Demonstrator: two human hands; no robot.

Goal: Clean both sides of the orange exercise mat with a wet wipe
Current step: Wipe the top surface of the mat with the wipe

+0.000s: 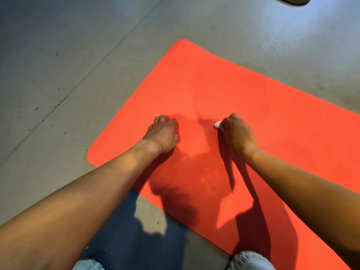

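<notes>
Where right hand [237,135] grips wipe [217,124] on mat [214,84], left hand [163,135] rests; floor [78,75] speckled.

A flat orange exercise mat [243,98] with rounded corners lies on a grey concrete floor [68,65], running from the left-centre out past the right edge. The left hand [162,134] rests on the mat with its fingers bent and fingertips down, while the right hand [236,133] is curled round a small white wet wipe [217,124], pressing it to the mat. Two knees in pale, light-blue trousers [250,261] show at the bottom edge, the right one on the mat.
</notes>
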